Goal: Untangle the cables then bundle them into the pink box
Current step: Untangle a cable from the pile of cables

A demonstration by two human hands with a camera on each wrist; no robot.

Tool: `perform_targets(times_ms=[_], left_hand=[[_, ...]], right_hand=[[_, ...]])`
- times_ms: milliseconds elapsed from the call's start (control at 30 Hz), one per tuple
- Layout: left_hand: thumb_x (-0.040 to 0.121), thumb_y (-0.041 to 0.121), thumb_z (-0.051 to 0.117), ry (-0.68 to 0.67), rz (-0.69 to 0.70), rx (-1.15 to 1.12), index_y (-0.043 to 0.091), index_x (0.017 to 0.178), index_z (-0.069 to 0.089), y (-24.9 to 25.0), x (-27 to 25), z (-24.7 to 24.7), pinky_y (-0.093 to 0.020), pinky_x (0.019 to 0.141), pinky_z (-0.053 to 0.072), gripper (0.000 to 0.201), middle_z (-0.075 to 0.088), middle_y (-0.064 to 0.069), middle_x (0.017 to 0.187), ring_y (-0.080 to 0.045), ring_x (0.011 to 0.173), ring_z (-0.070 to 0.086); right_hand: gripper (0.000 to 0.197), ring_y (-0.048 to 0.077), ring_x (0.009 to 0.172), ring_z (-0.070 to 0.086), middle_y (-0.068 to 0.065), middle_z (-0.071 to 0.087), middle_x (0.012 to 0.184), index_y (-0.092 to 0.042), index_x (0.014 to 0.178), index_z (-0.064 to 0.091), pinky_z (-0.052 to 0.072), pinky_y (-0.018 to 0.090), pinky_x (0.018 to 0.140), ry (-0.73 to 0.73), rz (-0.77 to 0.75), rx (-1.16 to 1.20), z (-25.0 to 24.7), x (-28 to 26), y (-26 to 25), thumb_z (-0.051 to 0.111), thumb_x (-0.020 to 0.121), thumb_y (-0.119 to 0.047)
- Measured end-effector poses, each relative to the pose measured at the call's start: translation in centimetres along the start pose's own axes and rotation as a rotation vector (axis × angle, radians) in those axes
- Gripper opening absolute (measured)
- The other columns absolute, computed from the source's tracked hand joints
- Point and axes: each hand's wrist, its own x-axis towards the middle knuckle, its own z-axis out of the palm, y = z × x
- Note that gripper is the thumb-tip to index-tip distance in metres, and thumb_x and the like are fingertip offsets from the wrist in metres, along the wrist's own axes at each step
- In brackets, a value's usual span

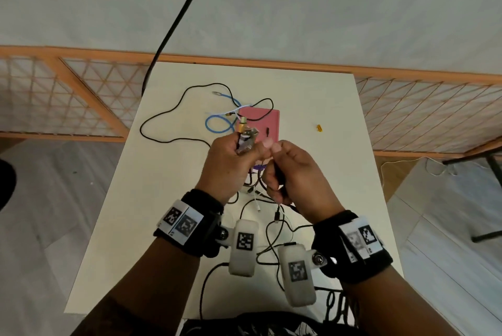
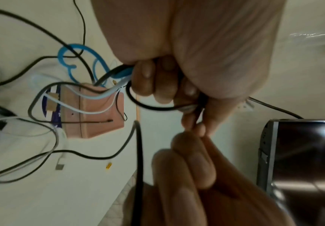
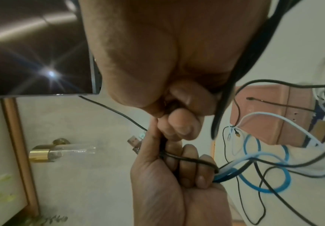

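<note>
On the white table [image 1: 312, 200] lies the pink box [image 1: 264, 126] with black and white cables across it. My left hand [image 1: 239, 155] is raised just in front of the box and grips a bunch of cables [image 2: 119, 73], blue, white and black, with several plugs [image 1: 245, 137] sticking out above the fist. My right hand [image 1: 282, 172] touches it from the right and pinches a black cable [image 3: 188, 159] that runs into the left fist. A blue cable [image 1: 217, 125] loops left of the box. Tangled black and white cables [image 1: 271, 224] lie under my wrists.
A thin black cable [image 1: 163, 118] makes a wide loop at the table's far left. A small yellow piece [image 1: 319, 128] lies right of the box. A thick black cord [image 1: 176, 23] hangs from above. A wooden lattice screen [image 1: 81, 102] stands behind, and a dark monitor [image 2: 302, 160] nearby.
</note>
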Motion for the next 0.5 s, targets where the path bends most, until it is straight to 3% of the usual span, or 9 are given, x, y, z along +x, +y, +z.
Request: perform_targets(times_ms=[67,133,167,233,300,333,400,500], left_hand=[[0.095,0.027,0.074,0.205,-0.103,-0.105,0.015,0.068,0.064,-0.3,0.4,0.2,-0.025,0.051,0.039,0.032,0.058,0.004,0.055,-0.019,0.048,0.050],[0.097,0.033,0.073,0.341,-0.203,-0.216,0.008,0.073,0.063,-0.5,1.1,-0.1,-0.023,0.046,0.032,0.035,0.045,0.003,0.055,-0.014,0.044,0.035],[0.096,0.039,0.073,0.294,-0.230,-0.241,0.003,0.080,0.064,-0.8,1.4,-0.4,-0.023,0.046,0.029,0.040,0.043,0.000,0.058,-0.014,0.045,0.032],[0.089,0.050,0.076,0.036,-0.273,-0.218,0.000,0.089,0.064,-1.3,1.3,-0.8,-0.026,0.048,0.024,0.052,0.048,-0.004,0.062,-0.020,0.049,0.032],[0.084,0.046,0.082,-0.161,-0.271,-0.144,0.002,0.078,0.064,-1.2,0.4,-0.7,-0.027,0.048,0.023,0.048,0.052,-0.010,0.064,-0.026,0.053,0.035],[0.086,0.039,0.083,-0.173,-0.245,-0.093,0.008,0.071,0.065,-1.0,0.1,-0.5,-0.026,0.047,0.026,0.039,0.054,-0.010,0.064,-0.025,0.052,0.040],[0.089,0.026,0.082,-0.052,-0.201,-0.016,0.014,0.066,0.065,-0.3,0.3,0.1,-0.023,0.046,0.033,0.031,0.056,-0.003,0.058,-0.018,0.047,0.045],[0.091,0.019,0.080,0.259,-0.226,-0.196,0.014,0.067,0.059,-0.4,2.0,-0.5,-0.020,0.043,0.032,0.033,0.041,0.010,0.048,-0.008,0.038,0.033]], right_hand=[[0.030,0.019,0.043,0.041,0.011,0.048,0.060,-0.011,0.088,0.055,0.027,0.023,0.044,-0.027,0.020,-0.081,0.1,-0.1,0.0,0.040,0.111,-0.025],[0.029,0.021,0.045,0.043,0.012,0.047,0.064,-0.010,0.089,0.056,0.031,0.026,0.044,-0.065,0.014,-0.133,0.5,-0.3,0.3,0.040,0.110,-0.021],[0.028,0.021,0.046,0.044,0.012,0.046,0.065,-0.009,0.090,0.056,0.034,0.026,0.044,-0.063,0.010,-0.146,0.6,-0.3,0.6,0.040,0.111,-0.020],[0.028,0.022,0.047,0.045,0.008,0.046,0.065,-0.006,0.093,0.056,0.038,0.026,0.043,-0.012,-0.003,-0.161,0.7,-0.2,0.9,0.040,0.111,-0.021],[0.030,0.022,0.049,0.048,0.005,0.050,0.063,-0.003,0.099,0.057,0.040,0.027,0.043,0.024,-0.003,-0.191,0.8,0.0,1.1,0.040,0.111,-0.025],[0.031,0.023,0.050,0.050,0.006,0.053,0.064,-0.003,0.100,0.058,0.041,0.027,0.042,0.026,0.006,-0.204,0.8,0.0,1.1,0.040,0.110,-0.026],[0.030,0.024,0.052,0.052,0.007,0.058,0.066,-0.005,0.097,0.058,0.045,0.027,0.043,-0.003,0.049,-0.196,0.8,0.1,1.2,0.040,0.110,-0.024],[0.029,0.023,0.053,0.053,0.007,0.058,0.067,-0.007,0.092,0.060,0.049,0.028,0.045,-0.089,0.115,-0.187,1.0,-0.3,1.5,0.042,0.110,-0.022]])
